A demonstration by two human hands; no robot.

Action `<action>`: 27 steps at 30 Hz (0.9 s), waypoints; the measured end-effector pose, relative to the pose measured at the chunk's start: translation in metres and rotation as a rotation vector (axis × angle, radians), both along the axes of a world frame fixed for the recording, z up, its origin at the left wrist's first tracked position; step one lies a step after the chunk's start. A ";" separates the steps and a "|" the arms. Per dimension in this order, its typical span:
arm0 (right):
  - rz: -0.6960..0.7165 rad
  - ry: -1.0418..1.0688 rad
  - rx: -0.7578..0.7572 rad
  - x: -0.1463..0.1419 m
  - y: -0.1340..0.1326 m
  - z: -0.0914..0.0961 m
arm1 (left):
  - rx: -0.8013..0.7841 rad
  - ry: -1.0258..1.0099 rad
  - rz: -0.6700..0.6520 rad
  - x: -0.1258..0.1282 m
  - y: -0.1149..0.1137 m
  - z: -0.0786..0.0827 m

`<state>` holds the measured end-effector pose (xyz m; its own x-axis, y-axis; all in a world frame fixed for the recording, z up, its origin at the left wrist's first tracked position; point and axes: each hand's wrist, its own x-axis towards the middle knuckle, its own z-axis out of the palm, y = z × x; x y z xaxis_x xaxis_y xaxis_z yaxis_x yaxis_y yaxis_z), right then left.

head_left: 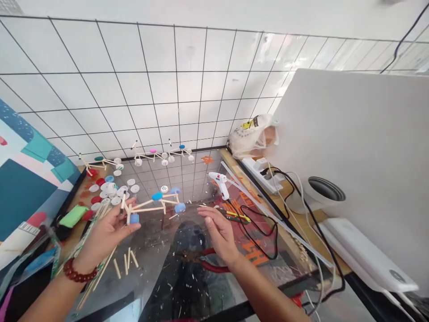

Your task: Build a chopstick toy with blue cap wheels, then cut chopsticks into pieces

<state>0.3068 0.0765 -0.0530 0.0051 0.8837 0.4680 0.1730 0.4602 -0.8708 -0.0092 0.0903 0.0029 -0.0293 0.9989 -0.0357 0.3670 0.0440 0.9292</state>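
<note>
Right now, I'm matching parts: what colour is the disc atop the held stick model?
The disc is blue; head view.

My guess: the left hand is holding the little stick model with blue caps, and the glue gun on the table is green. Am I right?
Almost! The glue gun is white, not green, as the head view shows. The left hand is indeed holding the little stick model with blue caps.

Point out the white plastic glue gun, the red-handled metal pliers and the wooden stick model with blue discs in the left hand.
Glue gun (220, 181): head view, on its white body.
Pliers (214, 269): head view, on the lower red handle.
Stick model (157, 196): head view, on its top blue disc.
</note>
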 end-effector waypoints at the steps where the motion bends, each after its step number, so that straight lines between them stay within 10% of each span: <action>1: 0.008 -0.016 0.017 0.000 -0.002 0.002 | 0.013 -0.020 0.018 0.003 0.010 0.007; 11: 0.128 -0.415 0.346 -0.006 -0.015 0.013 | 0.272 -0.291 -0.015 0.118 0.183 0.027; 19: -0.175 -0.343 0.766 -0.040 0.001 -0.051 | 0.183 -0.393 -0.119 0.220 0.281 -0.011; 27: -0.085 -0.505 0.391 -0.065 -0.010 -0.098 | 0.141 -0.407 -0.106 0.264 0.319 -0.046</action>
